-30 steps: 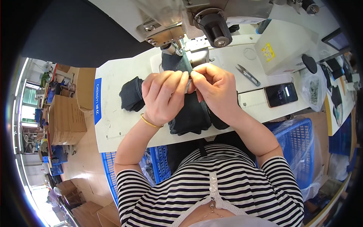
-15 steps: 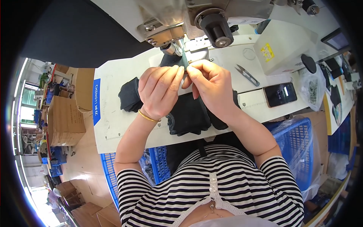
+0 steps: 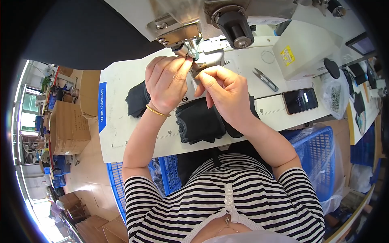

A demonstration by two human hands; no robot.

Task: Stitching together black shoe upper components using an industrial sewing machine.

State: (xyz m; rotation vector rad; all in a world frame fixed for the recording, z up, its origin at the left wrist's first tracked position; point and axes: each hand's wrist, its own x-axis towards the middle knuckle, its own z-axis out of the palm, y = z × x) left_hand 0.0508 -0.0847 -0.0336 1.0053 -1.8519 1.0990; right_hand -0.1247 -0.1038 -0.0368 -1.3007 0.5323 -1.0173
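My left hand (image 3: 168, 83), wearing a gold bangle, is raised beside the needle area of a sewing machine (image 3: 184, 38). Its thumb and fingers pinch a small piece of dark cloth (image 3: 196, 56), mostly hidden behind the fingertips and the presser foot. Lower and to the right, my right hand (image 3: 225, 91) has thumb and forefinger pressed together close to the machine's metal arm (image 3: 212, 60). What those fingers hold, if anything, I cannot make out. Under my hands lies a stack of folded black cloth (image 3: 198, 123), with another black stack (image 3: 137, 99) left of my wrist.
On the white table (image 3: 121, 131), thread snips (image 3: 266, 80) and a phone (image 3: 300, 100) lie to the right. A white box (image 3: 302, 52) and a clear plastic bag (image 3: 335, 97) are beyond them. Blue baskets (image 3: 316, 162) stand below the table edge; cardboard boxes (image 3: 71, 127) are at left.
My hands have come apart. The left moved up and slightly left toward the presser foot; the right stayed nearly in place. The greenish dark strip that stretched between them is now mostly out of sight.
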